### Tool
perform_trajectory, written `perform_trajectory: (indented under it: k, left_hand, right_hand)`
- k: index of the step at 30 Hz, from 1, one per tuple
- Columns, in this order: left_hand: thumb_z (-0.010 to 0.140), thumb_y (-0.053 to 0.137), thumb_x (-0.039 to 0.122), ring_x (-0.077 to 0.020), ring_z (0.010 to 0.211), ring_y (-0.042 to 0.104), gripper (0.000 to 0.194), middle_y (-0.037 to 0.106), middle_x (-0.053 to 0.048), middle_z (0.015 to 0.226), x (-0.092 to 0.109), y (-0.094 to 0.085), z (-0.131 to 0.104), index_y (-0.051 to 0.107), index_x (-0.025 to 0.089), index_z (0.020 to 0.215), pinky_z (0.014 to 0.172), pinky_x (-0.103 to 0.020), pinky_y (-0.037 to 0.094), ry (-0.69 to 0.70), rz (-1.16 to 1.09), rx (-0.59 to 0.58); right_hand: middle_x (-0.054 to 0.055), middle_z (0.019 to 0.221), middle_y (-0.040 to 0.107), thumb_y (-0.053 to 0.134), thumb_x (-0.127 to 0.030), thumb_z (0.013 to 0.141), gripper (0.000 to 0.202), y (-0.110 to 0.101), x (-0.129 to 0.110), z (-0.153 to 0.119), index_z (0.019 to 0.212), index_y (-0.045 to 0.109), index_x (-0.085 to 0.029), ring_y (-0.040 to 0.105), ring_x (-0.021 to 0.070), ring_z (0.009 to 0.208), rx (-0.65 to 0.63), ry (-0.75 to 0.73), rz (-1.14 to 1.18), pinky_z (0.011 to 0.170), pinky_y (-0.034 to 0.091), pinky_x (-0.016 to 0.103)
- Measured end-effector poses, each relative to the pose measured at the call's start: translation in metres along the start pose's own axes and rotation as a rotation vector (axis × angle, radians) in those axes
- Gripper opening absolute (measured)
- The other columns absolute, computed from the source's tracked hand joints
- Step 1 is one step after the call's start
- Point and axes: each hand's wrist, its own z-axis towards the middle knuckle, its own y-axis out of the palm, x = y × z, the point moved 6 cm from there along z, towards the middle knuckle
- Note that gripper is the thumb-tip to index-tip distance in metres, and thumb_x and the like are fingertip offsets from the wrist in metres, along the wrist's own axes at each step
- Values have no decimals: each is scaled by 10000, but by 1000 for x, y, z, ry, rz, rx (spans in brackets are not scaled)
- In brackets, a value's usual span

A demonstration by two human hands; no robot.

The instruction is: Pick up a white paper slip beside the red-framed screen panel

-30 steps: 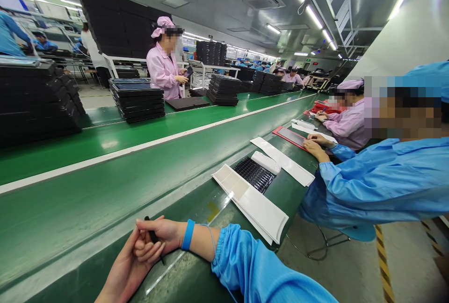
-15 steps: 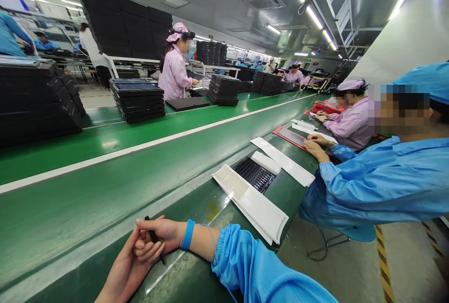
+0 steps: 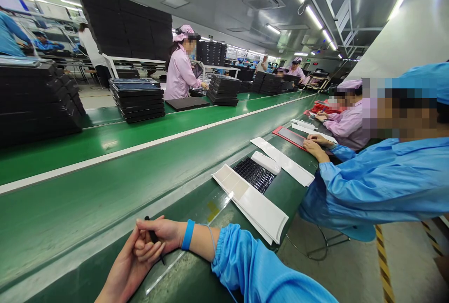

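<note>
My right hand (image 3: pixel 168 235), with a blue strap (image 3: pixel 188 234) round its wrist, is closed on a slim black pointed tool (image 3: pixel 153 236). The tool slants down between the hands; its exact kind is unclear. My left hand (image 3: pixel 131 254) reaches in from the lower left, its curled fingers pressed against the right hand's. Whatever the left fingers hold, if anything, is hidden. Both hands rest over a clear sheet (image 3: pixel 182 258) on the green bench. To their right lie long white strips (image 3: pixel 261 207), overlapping one another, next to a black gridded tray (image 3: pixel 253 173).
A white rounded piece (image 3: pixel 265 162) and another white strip (image 3: pixel 286 160) lie beyond the tray. A co-worker in blue (image 3: pixel 372 186) sits at right, hands at a red-edged panel (image 3: pixel 289 137). The green belt (image 3: pixel 140 172) runs alongside; black stacked trays (image 3: pixel 138 102) stand across it.
My hands and the bench things stay as they were. Across the belt, the person in pink has shifted right, a hand now reaching toward the black stack.
</note>
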Motion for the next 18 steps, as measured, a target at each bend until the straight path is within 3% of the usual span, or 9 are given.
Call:
perform_trajectory:
  k: [5,18]
  left_hand:
    - [932,377,110,-234,978,644,493,607,-149,1187,0,0,1,385,140,1424,904,-425,527,22,25,-32]
    - [967,330,132,-166,844,654,431,601,-131,1200,0,2,-1,423,129,1387,741,-329,596,-10,-22,-14]
  right_hand:
    - [-28,478,287,-28,-457,1034,755,1,-1,-1,522,415,-122,211,62,322,5,5,-4,294,200,116]
    - [-22,465,276,-25,-428,1037,747,6,-5,-7,505,402,-123,209,67,320,38,-7,-11,276,212,119]
